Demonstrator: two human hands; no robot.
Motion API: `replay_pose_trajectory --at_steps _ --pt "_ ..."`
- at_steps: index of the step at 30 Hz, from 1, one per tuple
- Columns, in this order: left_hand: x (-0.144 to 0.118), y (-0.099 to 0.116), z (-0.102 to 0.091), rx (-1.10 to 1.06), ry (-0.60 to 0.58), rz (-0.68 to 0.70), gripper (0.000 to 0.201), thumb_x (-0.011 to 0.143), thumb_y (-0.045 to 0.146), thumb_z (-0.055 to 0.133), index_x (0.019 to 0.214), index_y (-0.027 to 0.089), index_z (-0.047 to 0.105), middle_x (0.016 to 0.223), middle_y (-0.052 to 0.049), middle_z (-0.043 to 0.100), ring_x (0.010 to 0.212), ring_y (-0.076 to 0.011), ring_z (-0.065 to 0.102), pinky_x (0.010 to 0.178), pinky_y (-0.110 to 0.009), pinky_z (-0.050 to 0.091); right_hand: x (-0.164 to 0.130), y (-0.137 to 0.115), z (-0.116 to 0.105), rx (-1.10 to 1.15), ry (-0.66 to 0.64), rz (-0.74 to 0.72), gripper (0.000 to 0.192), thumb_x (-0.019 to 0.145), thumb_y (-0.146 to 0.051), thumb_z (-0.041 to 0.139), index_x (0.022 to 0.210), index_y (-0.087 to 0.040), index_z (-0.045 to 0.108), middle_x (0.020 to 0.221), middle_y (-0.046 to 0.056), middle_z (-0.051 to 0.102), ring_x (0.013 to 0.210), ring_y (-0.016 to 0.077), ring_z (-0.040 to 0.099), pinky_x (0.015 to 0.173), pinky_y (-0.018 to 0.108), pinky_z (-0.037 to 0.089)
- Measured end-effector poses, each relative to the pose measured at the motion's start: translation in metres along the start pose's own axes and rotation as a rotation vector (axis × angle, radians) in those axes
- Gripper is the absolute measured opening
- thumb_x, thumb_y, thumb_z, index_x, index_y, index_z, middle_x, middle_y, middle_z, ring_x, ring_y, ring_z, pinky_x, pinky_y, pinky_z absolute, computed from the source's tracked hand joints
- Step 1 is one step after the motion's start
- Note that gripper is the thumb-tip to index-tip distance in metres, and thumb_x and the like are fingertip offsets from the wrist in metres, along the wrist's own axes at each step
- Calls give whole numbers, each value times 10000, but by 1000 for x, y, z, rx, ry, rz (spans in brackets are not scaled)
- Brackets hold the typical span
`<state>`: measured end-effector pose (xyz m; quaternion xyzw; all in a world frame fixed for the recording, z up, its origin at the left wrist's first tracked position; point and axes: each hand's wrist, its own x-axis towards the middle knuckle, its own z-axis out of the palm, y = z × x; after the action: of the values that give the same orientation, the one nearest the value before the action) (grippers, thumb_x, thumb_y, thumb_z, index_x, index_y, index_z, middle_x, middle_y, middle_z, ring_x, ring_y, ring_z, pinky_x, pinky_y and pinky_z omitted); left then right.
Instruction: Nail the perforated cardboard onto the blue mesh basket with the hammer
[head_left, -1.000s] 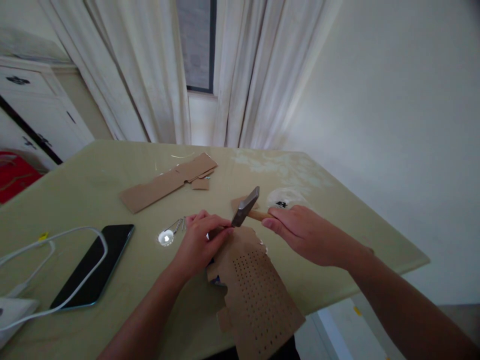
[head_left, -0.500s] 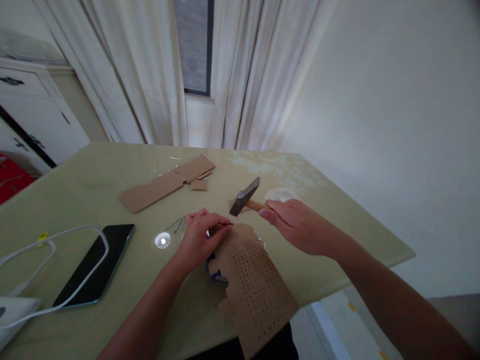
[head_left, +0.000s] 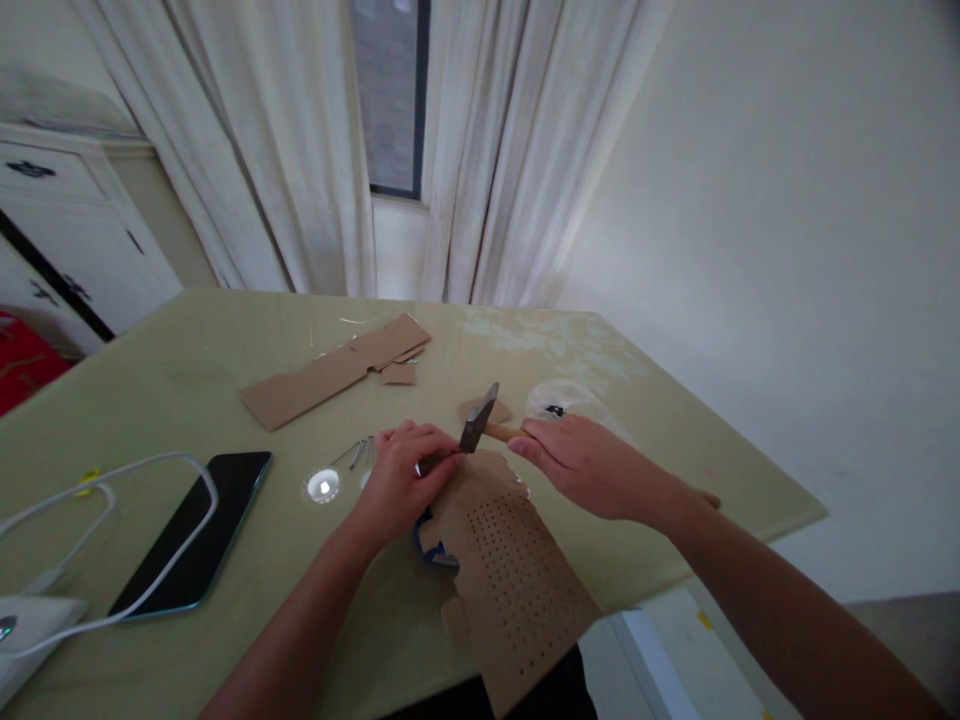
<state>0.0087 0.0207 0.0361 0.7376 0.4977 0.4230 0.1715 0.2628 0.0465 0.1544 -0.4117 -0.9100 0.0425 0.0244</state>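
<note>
My right hand (head_left: pixel 566 462) is wrapped round the wooden handle of a hammer (head_left: pixel 480 420). The steel head is down at the fingertips of my left hand (head_left: pixel 409 475), by the far edge of a brown cardboard sheet (head_left: pixel 517 570). Thumb and fingers of that left hand are pinched on a thin nail, mostly hidden by the fingers and the hammer. Rows of small holes cover the cardboard, which slopes toward me over the table's front edge. Partly under its left side lies a blue object (head_left: pixel 435 548). Several loose nails (head_left: pixel 357 453) rest left of my left hand.
On the pale green table (head_left: pixel 300 560) lie a black phone (head_left: pixel 199 535), a white cable (head_left: pixel 176 560) and a shiny round object (head_left: pixel 323 486). Cardboard strips (head_left: pixel 337 370) lie farther back. Behind my right hand is a clear plastic bag (head_left: pixel 566 395).
The hammer has come down and slightly left, its head now at my left fingertips. My right hand has lowered with it. My left hand keeps its pinch on the cardboard's far edge.
</note>
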Motion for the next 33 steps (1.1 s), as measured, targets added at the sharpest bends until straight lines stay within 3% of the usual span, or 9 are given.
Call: replay_pose_trajectory --at_steps 20,26,33 --pt "-1 -1 1 -2 -68 -68 131 1013 323 731 980 294 855 1102 -34 835 1041 -282 713 1020 -520 385 3 -2 5 34 24 41 481 1200 -462 376 888 -205 636 746 29 640 677 190 562 658 353 248" --pt "1 0 -1 19 -103 -105 123 994 318 746 934 286 848 1128 -32 832 1076 -298 706 1026 -538 362 4 -3 13 -24 -73 40 421 1194 -394 415 900 -195 643 763 32 661 689 187 561 662 357 221" --pt "0 2 -4 32 -117 -121 132 965 378 794 1058 304 850 1197 -40 817 1146 -317 705 1048 -542 372 3 -1 12 48 -19 70 446 1196 -423 389 873 -211 612 749 16 615 692 185 548 666 350 251"
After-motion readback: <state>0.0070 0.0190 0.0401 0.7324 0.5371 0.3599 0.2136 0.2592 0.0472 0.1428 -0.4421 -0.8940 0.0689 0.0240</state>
